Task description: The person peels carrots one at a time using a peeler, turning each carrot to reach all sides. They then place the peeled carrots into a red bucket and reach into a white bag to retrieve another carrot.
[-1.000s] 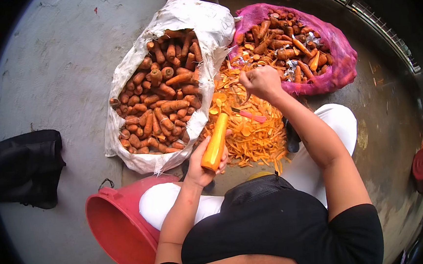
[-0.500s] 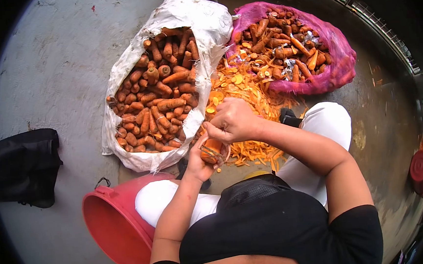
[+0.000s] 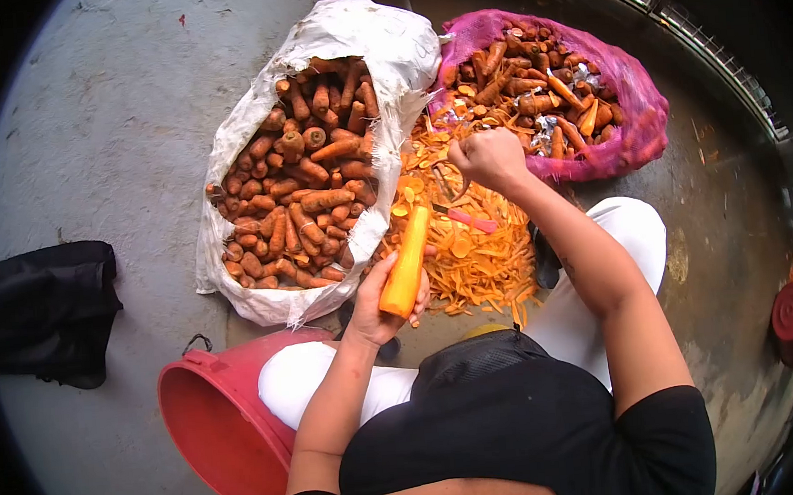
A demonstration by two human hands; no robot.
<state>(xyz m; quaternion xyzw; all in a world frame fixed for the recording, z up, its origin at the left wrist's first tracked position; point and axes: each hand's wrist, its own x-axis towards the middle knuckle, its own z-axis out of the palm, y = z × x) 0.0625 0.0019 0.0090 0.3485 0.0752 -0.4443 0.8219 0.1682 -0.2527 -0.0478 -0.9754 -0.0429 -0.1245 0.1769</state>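
Observation:
A bright orange, mostly peeled carrot (image 3: 405, 270) points forward and up from my left hand (image 3: 373, 306), whose fingers wrap its thick lower end. My right hand (image 3: 493, 158) is closed over the peelings, well apart from the carrot. From that fist sticks out a thin peeler (image 3: 453, 181), its handle mostly hidden by the fingers. Below it, a knife with a pink handle (image 3: 473, 220) lies on a broad heap of carrot peelings (image 3: 485, 264), among sliced carrot ends.
A white sack (image 3: 372, 33) of unpeeled carrots lies at left front. Behind the heap, a pink mesh sack (image 3: 640, 111) holds more carrots and scraps. A red bucket (image 3: 241, 387) lies tipped beside my left leg. Black cloth (image 3: 51, 308) rests at far left.
My right hand has moved forward and right with the peeler, away from the carrot. The carrot now shows its whole length, tilted forward, and the knife on the peelings has come into view.

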